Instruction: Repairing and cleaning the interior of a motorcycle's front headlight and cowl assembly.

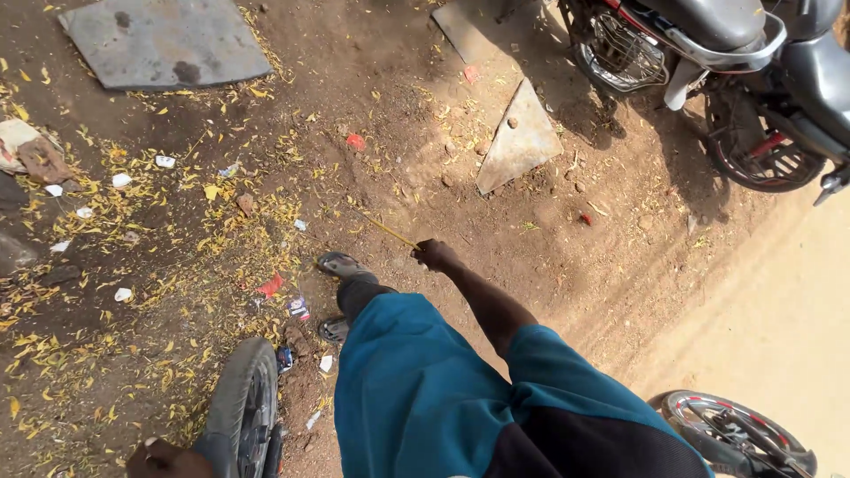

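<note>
above dirt ground (pixel 620 239), right hand (pixel 434 255) gripping yellow stick (pixel 382 227)

Right hand (pixel 436 255) grips a thin yellow stick (pixel 382 227) above littered dirt (pixel 575 239).

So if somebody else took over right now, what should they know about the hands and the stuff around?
Right hand: closed around one end of a thin yellow stick, which points out over the dirt ground.
Left hand: low at the picture's bottom edge, resting by a dark tyre; whether it grips anything cannot be told.
Feet in sandals stand among yellow fallen leaves and bits of litter.
Nearby: a flat triangular slab, a grey slab, parked motorbikes.
Done or left: nothing shows either way.
</note>
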